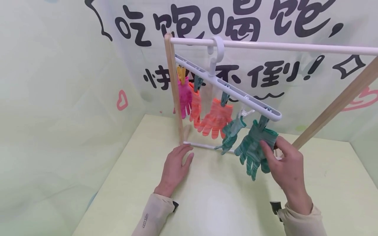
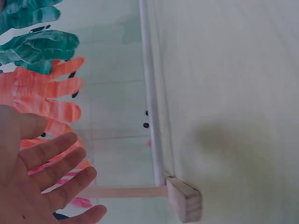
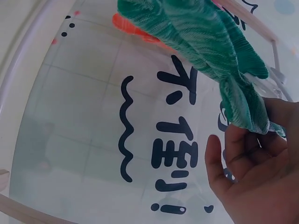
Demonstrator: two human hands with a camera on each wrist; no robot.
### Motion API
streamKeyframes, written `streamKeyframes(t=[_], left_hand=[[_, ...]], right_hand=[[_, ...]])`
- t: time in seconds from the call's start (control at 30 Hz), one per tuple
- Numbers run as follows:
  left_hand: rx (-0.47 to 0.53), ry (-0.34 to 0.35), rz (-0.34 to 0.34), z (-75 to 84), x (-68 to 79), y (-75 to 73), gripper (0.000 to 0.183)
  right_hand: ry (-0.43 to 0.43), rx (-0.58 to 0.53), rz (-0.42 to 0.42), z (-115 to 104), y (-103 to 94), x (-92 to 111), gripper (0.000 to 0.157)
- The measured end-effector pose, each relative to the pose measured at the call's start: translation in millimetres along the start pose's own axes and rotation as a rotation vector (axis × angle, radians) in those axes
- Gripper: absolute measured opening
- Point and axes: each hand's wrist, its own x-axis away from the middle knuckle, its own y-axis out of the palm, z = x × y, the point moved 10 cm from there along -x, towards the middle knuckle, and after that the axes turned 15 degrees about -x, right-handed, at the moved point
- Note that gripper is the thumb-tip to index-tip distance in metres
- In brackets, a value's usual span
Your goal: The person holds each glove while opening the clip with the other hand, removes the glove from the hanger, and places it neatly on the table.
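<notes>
My right hand (image 1: 287,167) pinches the cuff edge of a green knit glove (image 1: 254,147) between thumb and fingers. That glove hangs from a dark clip at the near right end of a grey-white clip hanger (image 1: 236,93). In the right wrist view the green glove (image 3: 201,42) droops from the fingertips of the right hand (image 3: 261,163). Beside it hangs a second green glove (image 1: 231,134), then two orange gloves (image 1: 217,118) and a pink glove (image 1: 185,98) under a yellow clip. My left hand (image 1: 176,167) has its fingers spread near the rack's lower left corner.
The hanger hooks over the white top bar (image 1: 265,46) of a rack with wooden side posts (image 1: 174,88). A lower white bar (image 1: 203,145) runs just above the pale table (image 1: 206,203). A printed backdrop (image 1: 251,19) with black characters stands behind.
</notes>
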Motion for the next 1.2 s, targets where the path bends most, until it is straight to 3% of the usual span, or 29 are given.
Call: streamKeyframes(t=[0.23, 0.43, 0.63, 0.9, 1.2], left_hand=[[0.154, -0.018, 0.11, 24.8, -9.1, -37.6, 0.023], [0.305, 0.107, 0.224, 68.0, -17.1, -77.7, 0.02], [0.45, 0.211, 0.265, 110.4, -25.3, -105.5, 0.018], [0.51, 0.392, 0.242, 165.7, -34.6, -122.9, 0.02], [0.461, 0.423, 0.147, 195.4, -56.8, -118.5, 0.033]], right_hand=[[-0.087, -0.057, -0.019, -4, 1.0, 3, 0.023], [-0.045, -0.083, -0.007, -1, -0.8, 6, 0.024], [0.012, -0.063, -0.007, 3, 3.3, 9, 0.021], [-0.004, -0.042, -0.019, 2, 9.3, 16, 0.023], [-0.043, -0.039, -0.018, 1, 7.1, 17, 0.026]])
